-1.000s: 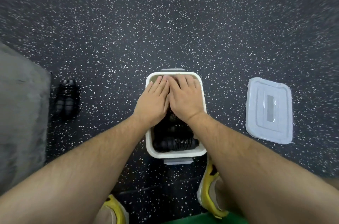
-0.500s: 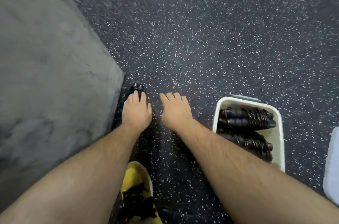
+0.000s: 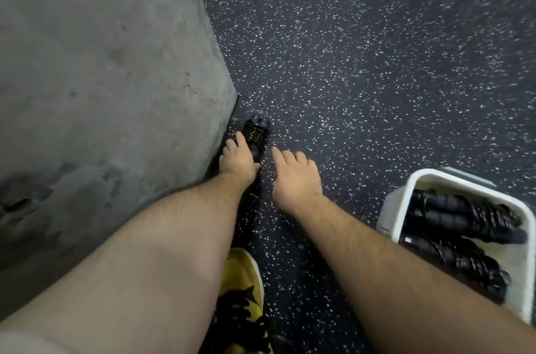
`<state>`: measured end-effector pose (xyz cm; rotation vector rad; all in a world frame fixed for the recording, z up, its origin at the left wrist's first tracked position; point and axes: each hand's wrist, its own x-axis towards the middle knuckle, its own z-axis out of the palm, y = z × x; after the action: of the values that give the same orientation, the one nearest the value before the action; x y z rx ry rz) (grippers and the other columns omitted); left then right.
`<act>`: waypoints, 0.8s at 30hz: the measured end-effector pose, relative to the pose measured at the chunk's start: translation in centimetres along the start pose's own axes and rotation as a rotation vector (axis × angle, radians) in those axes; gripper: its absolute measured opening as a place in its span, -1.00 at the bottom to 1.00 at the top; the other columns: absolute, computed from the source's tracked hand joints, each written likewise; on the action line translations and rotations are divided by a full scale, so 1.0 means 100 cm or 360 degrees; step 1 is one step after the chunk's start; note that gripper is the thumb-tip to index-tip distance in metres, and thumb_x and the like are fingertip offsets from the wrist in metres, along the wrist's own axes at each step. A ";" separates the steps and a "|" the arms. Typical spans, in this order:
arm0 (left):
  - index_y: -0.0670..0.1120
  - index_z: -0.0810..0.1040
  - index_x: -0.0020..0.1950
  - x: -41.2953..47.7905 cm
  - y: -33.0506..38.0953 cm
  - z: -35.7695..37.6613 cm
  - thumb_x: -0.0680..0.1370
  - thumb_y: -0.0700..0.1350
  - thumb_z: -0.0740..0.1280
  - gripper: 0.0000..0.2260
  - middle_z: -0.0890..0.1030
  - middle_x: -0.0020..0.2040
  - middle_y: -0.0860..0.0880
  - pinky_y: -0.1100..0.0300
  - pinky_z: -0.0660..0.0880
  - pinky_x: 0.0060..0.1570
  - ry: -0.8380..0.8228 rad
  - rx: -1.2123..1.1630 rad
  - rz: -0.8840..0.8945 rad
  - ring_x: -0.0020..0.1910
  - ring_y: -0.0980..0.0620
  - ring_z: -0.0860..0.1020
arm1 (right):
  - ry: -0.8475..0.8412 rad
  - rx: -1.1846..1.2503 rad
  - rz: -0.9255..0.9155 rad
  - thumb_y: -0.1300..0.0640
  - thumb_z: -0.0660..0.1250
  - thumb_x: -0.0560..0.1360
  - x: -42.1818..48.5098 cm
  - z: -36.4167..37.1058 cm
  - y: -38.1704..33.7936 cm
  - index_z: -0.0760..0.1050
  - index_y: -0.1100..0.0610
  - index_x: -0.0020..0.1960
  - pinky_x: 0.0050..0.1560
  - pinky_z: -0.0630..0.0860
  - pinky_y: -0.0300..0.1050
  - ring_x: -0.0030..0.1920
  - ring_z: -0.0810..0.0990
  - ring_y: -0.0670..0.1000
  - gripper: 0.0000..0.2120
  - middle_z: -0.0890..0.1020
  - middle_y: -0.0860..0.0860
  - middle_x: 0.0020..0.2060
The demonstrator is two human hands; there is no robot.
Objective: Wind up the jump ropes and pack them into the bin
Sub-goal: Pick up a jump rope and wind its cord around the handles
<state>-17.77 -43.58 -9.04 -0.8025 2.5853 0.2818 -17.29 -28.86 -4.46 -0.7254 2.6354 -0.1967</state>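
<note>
Fingers (image 3: pixel 240 137) of the left hand (image 3: pixel 237 160) curl around a wound jump rope (image 3: pixel 257 130) lying on the floor (image 3: pixel 348 63) at the hand's 12 o'clock — right hand (image 3: pixel 295 176), at 3 o'clock, fingers apart, holds nothing. Bin (image 3: pixel 397 202) at 4 o'clock — holds packed ropes (image 3: pixel 452 217).

A single wide-angle camera, worn on the person's head, gave the only view. It looked forward and steeply down, near the speckled floor (image 3: pixel 348 63). Both forearms ran in from the bottom edge, and the left hand (image 3: pixel 237 160) and right hand (image 3: pixel 295 179) sat near mid-frame. The right edge cut off the bin (image 3: pixel 390 217), and a grey slab (image 3: pixel 101 63) filled the left side.
</note>
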 end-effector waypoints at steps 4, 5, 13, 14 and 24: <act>-0.15 0.04 0.59 -0.015 0.012 -0.004 0.49 0.03 0.50 -0.14 0.28 0.45 -0.24 -0.05 0.33 0.38 0.0136 -0.0089 0.0085 0.42 -0.21 0.34 | 0.0047 -0.0022 0.0035 0.11 0.21 0.55 -0.010 -0.013 0.019 -0.01 0.10 0.61 0.40 0.27 0.04 0.40 0.29 0.13 -0.30 0.33 0.04 0.44; -0.13 0.07 0.58 -0.022 0.016 -0.010 0.47 0.03 0.50 -0.15 0.30 0.42 -0.21 -0.06 0.32 0.38 0.0180 -0.0137 0.0162 0.40 -0.20 0.34 | 0.0082 -0.0019 0.0030 0.10 0.24 0.53 -0.014 -0.021 0.025 0.00 0.11 0.61 0.41 0.27 0.03 0.41 0.27 0.12 -0.28 0.29 0.05 0.47; -0.05 0.29 0.45 -0.116 0.083 -0.074 0.38 0.02 0.44 -0.31 0.43 0.23 -0.03 -0.05 0.36 0.33 0.0289 -0.0069 0.1214 0.23 -0.07 0.42 | 0.0367 -0.0131 -0.0181 -0.02 0.35 0.34 -0.097 -0.095 0.099 0.12 0.03 0.59 0.54 0.07 0.12 0.57 0.08 0.14 -0.13 0.15 0.06 0.58; -0.07 0.31 0.45 -0.132 0.094 -0.078 0.37 0.02 0.44 -0.31 0.45 0.23 -0.04 -0.06 0.37 0.31 0.0289 -0.0051 0.1289 0.22 -0.09 0.44 | 0.0340 -0.0194 -0.0160 -0.05 0.37 0.34 -0.112 -0.105 0.111 0.11 0.04 0.60 0.53 0.08 0.11 0.55 0.14 0.13 -0.11 0.22 0.06 0.55; -0.06 0.31 0.49 -0.280 0.164 -0.020 0.35 -0.04 0.45 -0.28 0.46 0.29 -0.06 0.05 0.42 0.29 -0.0104 -0.0159 0.1698 0.27 -0.07 0.44 | 0.0168 -0.0035 0.0207 0.00 0.48 0.37 -0.286 -0.085 0.191 0.28 0.11 0.47 0.24 0.46 0.09 0.22 0.46 0.16 -0.25 0.45 0.09 0.26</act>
<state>-6.99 -17.02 6.39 0.6270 2.6933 0.7102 -7.12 2.50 8.43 -0.5623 2.7774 -0.1737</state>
